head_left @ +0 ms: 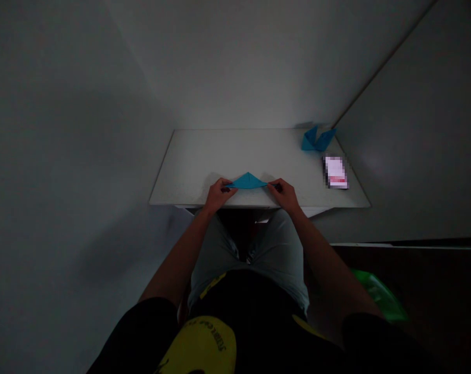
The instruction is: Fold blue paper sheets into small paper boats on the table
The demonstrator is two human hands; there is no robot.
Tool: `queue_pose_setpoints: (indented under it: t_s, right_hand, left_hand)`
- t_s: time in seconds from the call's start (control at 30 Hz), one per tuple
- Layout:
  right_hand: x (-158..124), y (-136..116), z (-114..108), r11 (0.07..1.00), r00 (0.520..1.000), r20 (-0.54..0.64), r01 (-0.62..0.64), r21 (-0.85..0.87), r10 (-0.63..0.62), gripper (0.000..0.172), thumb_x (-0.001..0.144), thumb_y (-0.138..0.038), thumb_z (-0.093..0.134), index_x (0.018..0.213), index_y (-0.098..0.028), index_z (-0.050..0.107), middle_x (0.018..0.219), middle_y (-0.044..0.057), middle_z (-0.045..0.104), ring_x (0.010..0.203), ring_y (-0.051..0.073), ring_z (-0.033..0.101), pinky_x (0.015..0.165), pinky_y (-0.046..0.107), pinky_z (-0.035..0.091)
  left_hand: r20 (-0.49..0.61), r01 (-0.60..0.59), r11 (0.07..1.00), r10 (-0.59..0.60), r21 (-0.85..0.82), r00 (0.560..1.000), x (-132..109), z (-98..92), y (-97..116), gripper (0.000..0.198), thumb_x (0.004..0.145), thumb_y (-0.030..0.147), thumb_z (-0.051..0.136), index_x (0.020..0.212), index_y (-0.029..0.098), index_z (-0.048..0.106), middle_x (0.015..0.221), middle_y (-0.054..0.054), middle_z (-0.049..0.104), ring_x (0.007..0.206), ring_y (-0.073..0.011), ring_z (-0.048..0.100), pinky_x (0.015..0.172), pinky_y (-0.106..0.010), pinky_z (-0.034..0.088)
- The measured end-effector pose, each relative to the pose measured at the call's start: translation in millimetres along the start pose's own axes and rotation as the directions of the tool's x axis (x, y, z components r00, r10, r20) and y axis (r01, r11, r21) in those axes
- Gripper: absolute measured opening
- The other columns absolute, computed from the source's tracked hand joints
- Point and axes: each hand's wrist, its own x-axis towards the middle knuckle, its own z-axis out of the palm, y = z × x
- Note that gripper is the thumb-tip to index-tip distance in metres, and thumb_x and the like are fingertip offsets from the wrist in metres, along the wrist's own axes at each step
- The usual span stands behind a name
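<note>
One white table (pixel 188 166) fills my feed's center. At its six o'clock edge, the left hand (pixel 220 195) and right hand (pixel 284 196) pinch opposite tips of a blue folded-paper triangle (pixel 248 182); a blue paper boat (pixel 317 139) stands toward two o'clock.

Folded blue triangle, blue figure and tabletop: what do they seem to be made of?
The folded blue triangle looks like thin matte paper, probably origami paper, given its crisp creases and sharp points. The blue figure at the far corner looks like the same paper, folded into peaks. The white tabletop looks smooth and matte, possibly laminate, though the dim light leaves that open.
</note>
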Motion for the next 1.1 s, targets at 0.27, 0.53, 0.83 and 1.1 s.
queue_pose_setpoints:
  t_s: [0.27,0.53,0.83,1.1]
  right_hand:
    - [2,-1,1,1.000,1.000,-0.015,0.014,-0.021,-0.014,0.058,0.091,-0.082,0.062,0.089,-0.024,0.072,0.078,0.005,0.073,0.069,0.022,0.062,0.069,0.036,0.051]
    - [0,-3,1,0.999,0.999,-0.042,-0.004,-0.034,0.002,0.058,0.096,-0.082,0.055,0.089,-0.026,0.067,0.074,0.004,0.069,0.069,0.022,0.061,0.068,0.035,0.050]
    - [5,-9,13,0.994,0.994,-0.046,0.097,0.054,-0.094,0.045,0.092,-0.065,0.072,0.109,-0.024,0.071,0.101,0.008,0.075,0.075,0.021,0.062,0.074,0.038,0.056]
    - [19,-27,37,0.899,0.892,0.157,0.436,-0.044,-0.425,0.027,0.098,-0.028,0.070,0.124,-0.026,0.076,0.119,0.010,0.073,0.108,0.028,0.068,0.094,0.043,0.057]
  left_hand:
    - [0.010,-0.028,0.999,0.028,0.020,1.000,0,-0.2,1,0.033,0.085,0.038,0.085,0.110,0.021,0.070,0.100,-0.005,0.079,0.080,-0.0166,0.073,0.078,-0.032,0.059]
    - [-0.010,-0.043,0.996,0.044,0.083,0.999,-2,4.2,8,0.041,0.084,0.058,0.084,0.096,0.023,0.068,0.083,-0.001,0.073,0.072,-0.0163,0.065,0.068,-0.030,0.052]
    - [0.068,-0.070,0.970,0.055,0.232,0.996,-6,3.8,18,0.029,0.101,0.051,0.066,0.097,0.024,0.076,0.086,-0.001,0.079,0.076,-0.0180,0.071,0.074,-0.030,0.051]
    - [0.207,-0.188,0.935,0.129,0.302,0.970,-4,1.4,18,0.025,0.099,0.044,0.071,0.091,0.022,0.078,0.090,-0.002,0.078,0.078,-0.0167,0.068,0.080,-0.030,0.051]
